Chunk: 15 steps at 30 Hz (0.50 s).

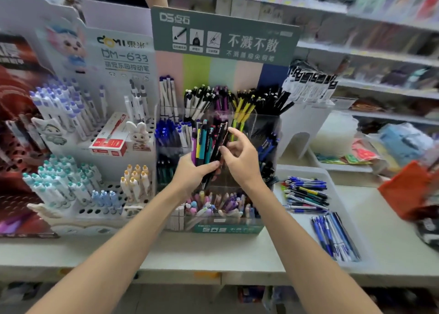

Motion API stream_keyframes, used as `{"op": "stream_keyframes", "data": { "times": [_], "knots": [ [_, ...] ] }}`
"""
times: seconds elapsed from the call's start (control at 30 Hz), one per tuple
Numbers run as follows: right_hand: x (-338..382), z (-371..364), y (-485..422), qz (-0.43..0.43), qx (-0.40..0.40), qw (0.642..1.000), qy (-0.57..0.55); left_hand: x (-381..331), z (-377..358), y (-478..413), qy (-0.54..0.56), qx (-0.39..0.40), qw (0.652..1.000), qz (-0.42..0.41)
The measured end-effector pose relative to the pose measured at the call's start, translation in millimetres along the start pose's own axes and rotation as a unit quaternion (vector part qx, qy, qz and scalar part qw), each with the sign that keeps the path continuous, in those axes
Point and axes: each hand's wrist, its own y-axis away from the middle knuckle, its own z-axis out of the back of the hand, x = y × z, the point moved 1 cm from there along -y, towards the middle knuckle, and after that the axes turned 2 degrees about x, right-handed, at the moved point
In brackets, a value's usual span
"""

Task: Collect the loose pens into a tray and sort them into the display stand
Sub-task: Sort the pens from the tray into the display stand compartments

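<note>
My left hand [193, 172] grips a bundle of pens [204, 142] upright in front of the clear tiered display stand [266, 123]; the bundle has purple, yellow, teal and black barrels. My right hand [240, 157] pinches a black pen [221, 138] at the right edge of that bundle. The stand's compartments hold white, purple, yellow, black and blue pens under a green header card [223, 36]. To the right, a white tray [306, 171] holds several loose pens [306, 193] in a mixed pile and a second group of blue pens [335, 235].
A white rabbit-themed pen display [90, 128] with a red box stands at the left. Shelves of stationery run along the right wall. An orange bag [403, 190] and packets lie right of the tray. A person stands behind the displays. The counter's front edge runs across below my arms.
</note>
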Motion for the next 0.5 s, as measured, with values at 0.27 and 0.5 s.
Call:
{"op": "stream_keyframes", "data": {
  "times": [0.27, 0.5],
  "knots": [
    [11, 87, -29, 0.043, -0.122, 0.991, 0.026, -29, -70, -33, 0.006, -0.019, 0.999, -0.040],
    [30, 148, -71, 0.148, -0.303, 0.942, 0.006, -46, -89, -53, 0.048, -0.002, 0.998, -0.052]
  ]
}}
